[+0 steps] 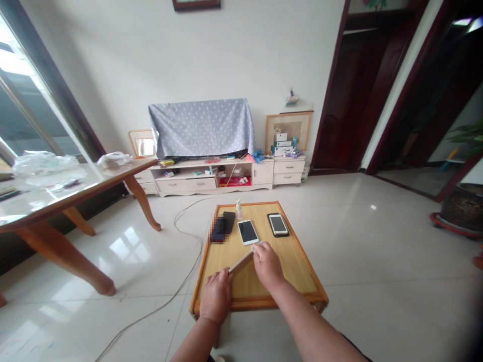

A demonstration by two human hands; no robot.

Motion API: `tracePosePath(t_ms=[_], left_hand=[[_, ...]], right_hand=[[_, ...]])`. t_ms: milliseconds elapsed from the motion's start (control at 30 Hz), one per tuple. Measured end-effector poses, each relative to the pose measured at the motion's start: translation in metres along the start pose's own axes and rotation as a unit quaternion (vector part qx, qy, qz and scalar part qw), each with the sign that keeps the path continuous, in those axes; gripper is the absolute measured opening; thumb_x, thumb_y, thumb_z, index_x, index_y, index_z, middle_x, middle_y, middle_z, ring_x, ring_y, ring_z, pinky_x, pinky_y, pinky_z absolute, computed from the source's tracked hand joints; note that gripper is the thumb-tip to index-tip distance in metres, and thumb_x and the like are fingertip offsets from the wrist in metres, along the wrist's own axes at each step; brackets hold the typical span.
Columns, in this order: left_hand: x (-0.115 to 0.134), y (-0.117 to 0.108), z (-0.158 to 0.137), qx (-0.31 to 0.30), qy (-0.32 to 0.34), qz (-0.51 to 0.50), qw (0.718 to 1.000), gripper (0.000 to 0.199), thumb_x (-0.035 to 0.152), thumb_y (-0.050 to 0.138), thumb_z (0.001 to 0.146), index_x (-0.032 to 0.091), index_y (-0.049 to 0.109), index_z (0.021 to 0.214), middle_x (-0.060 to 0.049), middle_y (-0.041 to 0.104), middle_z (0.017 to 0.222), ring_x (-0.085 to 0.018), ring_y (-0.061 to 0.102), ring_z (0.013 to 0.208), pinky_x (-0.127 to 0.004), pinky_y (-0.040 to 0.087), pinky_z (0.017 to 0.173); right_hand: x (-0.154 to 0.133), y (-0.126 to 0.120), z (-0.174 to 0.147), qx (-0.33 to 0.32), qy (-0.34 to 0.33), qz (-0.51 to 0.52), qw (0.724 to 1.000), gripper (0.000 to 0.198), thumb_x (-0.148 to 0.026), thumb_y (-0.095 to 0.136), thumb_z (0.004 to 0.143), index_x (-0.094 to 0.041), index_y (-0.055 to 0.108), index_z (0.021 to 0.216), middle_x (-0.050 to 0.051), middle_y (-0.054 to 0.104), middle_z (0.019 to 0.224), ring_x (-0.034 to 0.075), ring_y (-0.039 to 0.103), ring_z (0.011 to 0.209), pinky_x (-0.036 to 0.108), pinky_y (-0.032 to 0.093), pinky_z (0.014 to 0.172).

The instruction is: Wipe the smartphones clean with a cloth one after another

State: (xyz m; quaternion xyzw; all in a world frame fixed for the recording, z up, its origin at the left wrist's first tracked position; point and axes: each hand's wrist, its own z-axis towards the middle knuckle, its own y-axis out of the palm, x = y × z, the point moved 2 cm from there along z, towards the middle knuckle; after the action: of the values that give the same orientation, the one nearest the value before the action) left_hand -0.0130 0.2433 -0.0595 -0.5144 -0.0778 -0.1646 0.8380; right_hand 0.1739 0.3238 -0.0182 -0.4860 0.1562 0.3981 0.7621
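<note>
Over the near part of the low wooden table, a thin flat device [241, 262] with a pale edge is tilted and seen almost edge-on; whether it is a phone or a tablet I cannot tell. My left hand [217, 296] grips its near left end. At the far right end my right hand [268, 264] is closed, with a bit of something whitish at its fingertips that I cannot make out. Just beyond lies a white tablet [248, 232] with a dark screen. A small pump bottle [239, 209] stands behind it. To the right, a white phone [278, 224] rests on a black one.
Dark devices [228, 221], partly pixelated, lie at the table's [264, 294] left. A cable [177, 286] runs over the floor on that side. A larger glass-topped table [94, 183] stands left; a low cabinet [188, 185] with a cloth-covered screen is along the wall.
</note>
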Motion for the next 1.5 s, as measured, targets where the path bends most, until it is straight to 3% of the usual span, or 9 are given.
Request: tracePosePath(t_ms=[67,200,300,533,800,1033,1100,1333,1500], left_hand=[[-0.001,0.001,0.000,0.003,-0.003,0.003,1.000,0.021,0.030,0.040,0.101,0.024,0.059,0.108,-0.006,0.072,0.091,-0.024,0.067,0.086,-0.038,0.049,0.079],[-0.003,0.003,-0.001,-0.026,-0.010,0.009,1.000,0.019,0.025,0.042,0.099,0.023,0.059,0.107,-0.006,0.072,0.092,-0.024,0.067,0.091,-0.038,0.048,0.082],[-0.002,0.002,-0.001,-0.047,-0.016,0.008,0.999,0.018,0.022,0.044,0.097,0.022,0.060,0.105,-0.006,0.071,0.094,-0.024,0.066,0.091,-0.038,0.047,0.083],[0.002,-0.001,0.000,-0.017,-0.010,0.007,1.000,0.022,0.029,0.039,0.102,0.023,0.057,0.111,-0.007,0.072,0.093,-0.024,0.067,0.091,-0.038,0.048,0.083],[0.000,0.000,0.000,-0.052,-0.022,0.006,0.998,0.018,0.021,0.043,0.098,0.021,0.060,0.103,-0.005,0.071,0.095,-0.024,0.065,0.091,-0.036,0.046,0.082],[0.005,-0.003,0.003,-0.031,-0.017,0.005,0.999,0.022,0.029,0.039,0.102,0.022,0.058,0.110,-0.007,0.071,0.094,-0.024,0.066,0.092,-0.037,0.046,0.084],[0.005,-0.003,0.003,-0.031,-0.019,0.004,0.999,0.022,0.030,0.039,0.102,0.022,0.058,0.110,-0.007,0.071,0.093,-0.025,0.066,0.092,-0.037,0.047,0.084],[-0.001,0.002,0.001,-0.058,-0.028,0.002,0.998,0.016,0.020,0.044,0.095,0.021,0.058,0.102,-0.007,0.070,0.091,-0.025,0.065,0.091,-0.036,0.048,0.082],[0.001,0.003,0.002,-0.041,-0.033,-0.006,0.999,0.023,0.031,0.038,0.101,0.022,0.057,0.109,-0.007,0.070,0.093,-0.024,0.067,0.094,-0.035,0.049,0.084]], right_hand=[[-0.003,0.002,-0.003,0.001,-0.003,-0.001,1.000,0.030,-0.011,0.046,0.095,-0.021,0.072,0.106,0.008,0.064,0.098,0.020,0.063,0.088,0.029,0.049,0.080],[-0.042,0.023,-0.033,-0.069,-0.085,0.035,0.993,0.025,-0.012,0.048,0.096,-0.022,0.071,0.101,0.006,0.064,0.094,0.020,0.062,0.088,0.027,0.048,0.080],[-0.055,0.029,-0.042,-0.090,-0.103,0.049,0.989,0.023,-0.016,0.049,0.098,-0.023,0.071,0.103,0.005,0.065,0.093,0.019,0.062,0.087,0.027,0.048,0.080],[-0.008,0.004,-0.003,-0.009,0.004,0.009,1.000,0.028,-0.012,0.046,0.097,-0.020,0.072,0.105,0.008,0.065,0.098,0.019,0.064,0.087,0.027,0.048,0.078],[-0.054,0.029,-0.039,-0.099,-0.093,0.046,0.990,0.023,-0.015,0.050,0.096,-0.023,0.071,0.101,0.005,0.066,0.094,0.019,0.063,0.089,0.026,0.047,0.081],[-0.007,0.004,-0.001,-0.022,0.015,0.010,1.000,0.029,-0.014,0.046,0.098,-0.018,0.072,0.108,0.009,0.065,0.099,0.021,0.064,0.090,0.029,0.048,0.081],[-0.009,0.006,-0.002,-0.025,0.012,0.017,0.999,0.029,-0.014,0.045,0.097,-0.019,0.072,0.108,0.009,0.065,0.099,0.020,0.064,0.090,0.029,0.048,0.081],[-0.056,0.031,-0.040,-0.103,-0.069,0.082,0.989,0.022,-0.015,0.050,0.096,-0.023,0.071,0.097,0.005,0.067,0.094,0.018,0.064,0.088,0.026,0.047,0.081],[-0.021,0.017,-0.014,-0.050,-0.001,0.109,0.993,0.024,-0.019,0.050,0.096,-0.022,0.074,0.101,0.007,0.068,0.097,0.019,0.066,0.088,0.028,0.049,0.082]])
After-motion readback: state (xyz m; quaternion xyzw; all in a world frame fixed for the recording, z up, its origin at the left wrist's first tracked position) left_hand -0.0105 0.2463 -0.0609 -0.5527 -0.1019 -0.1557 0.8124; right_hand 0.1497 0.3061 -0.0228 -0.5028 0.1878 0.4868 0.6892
